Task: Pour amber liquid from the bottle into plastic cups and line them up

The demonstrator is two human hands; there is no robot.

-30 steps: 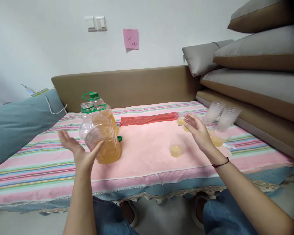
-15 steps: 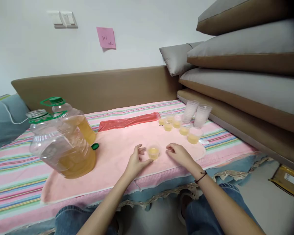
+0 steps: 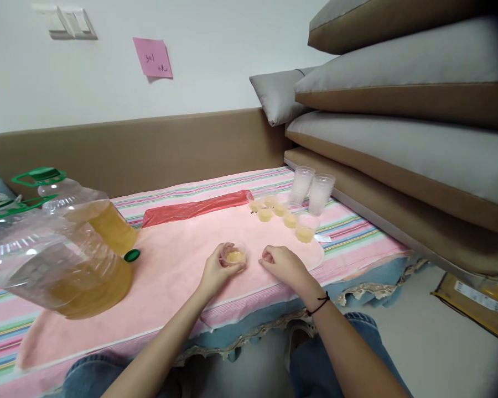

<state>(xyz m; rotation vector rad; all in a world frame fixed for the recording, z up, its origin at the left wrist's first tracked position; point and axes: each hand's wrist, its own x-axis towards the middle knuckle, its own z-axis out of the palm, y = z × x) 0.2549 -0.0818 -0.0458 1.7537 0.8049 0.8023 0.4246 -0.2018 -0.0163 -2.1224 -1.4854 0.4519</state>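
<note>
My left hand (image 3: 218,269) is closed around a small clear plastic cup (image 3: 235,256) with a little yellow liquid in the bottom. Its thumb lies along the near side and its fingers are behind. The cup is upright over the pink towel (image 3: 178,271). To the right of it, apart from the cup, my right hand (image 3: 284,266) is held low with curled fingers and nothing showing in them. Several similar cups, among them a front cup (image 3: 305,232), stand with yellow liquid beyond my right hand.
Two large jugs of yellow liquid stand at left, the near jug (image 3: 87,287) uncapped, with a green cap (image 3: 131,255) beside it. Stacked clear cups (image 3: 320,194) rise at back right. A red plastic bag (image 3: 195,209) lies across the back. Cushions (image 3: 382,132) are piled at right.
My left hand has closed around the cup, which it was only beside earlier. My right hand stays curled to its right. The view has turned, shifting the scene leftward.
</note>
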